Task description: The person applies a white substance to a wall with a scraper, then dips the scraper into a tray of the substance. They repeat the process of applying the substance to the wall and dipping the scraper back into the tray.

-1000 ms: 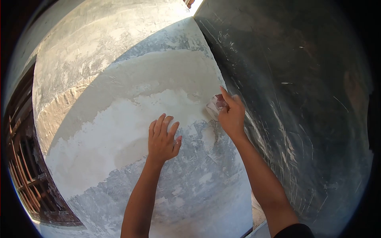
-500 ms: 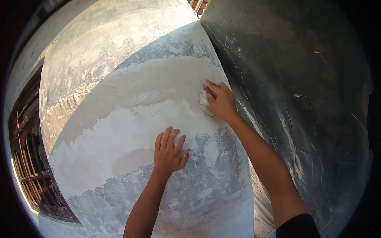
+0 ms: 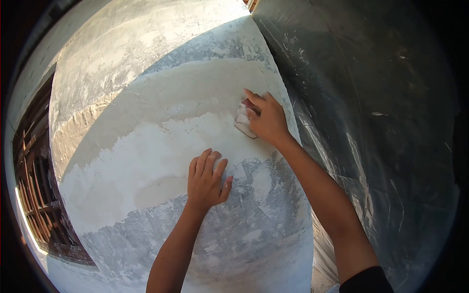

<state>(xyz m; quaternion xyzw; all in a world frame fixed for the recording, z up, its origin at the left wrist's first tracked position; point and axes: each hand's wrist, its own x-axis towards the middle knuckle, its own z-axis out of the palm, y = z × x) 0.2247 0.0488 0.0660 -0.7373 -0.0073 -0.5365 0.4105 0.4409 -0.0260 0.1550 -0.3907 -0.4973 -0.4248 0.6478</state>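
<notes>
In front of me is a wall [image 3: 254, 234] with rough grey and patchy plaster. A band of smooth white and beige putty [image 3: 161, 141] crosses it. My right hand [image 3: 268, 119] grips a small flat scraper [image 3: 243, 121], smeared white with a dark red part showing under the fingers. Its blade is against the putty near the wall's right edge, and the fingers partly cover it. Lower and to the left, my left hand [image 3: 207, 180] has its fingers apart and slightly bent, at the lower border of the white band. Nothing is held in it.
Dark plastic sheeting [image 3: 381, 146] hangs along the right side, close to my right forearm. At the far left is a brown wooden window grille [image 3: 41, 195]. Sunlight falls on the upper left of the wall, with a curved shadow edge below it.
My right hand and the scraper have shifted a little left and up across the putty. The left hand stays in nearly the same place, while the view has tilted slightly.
</notes>
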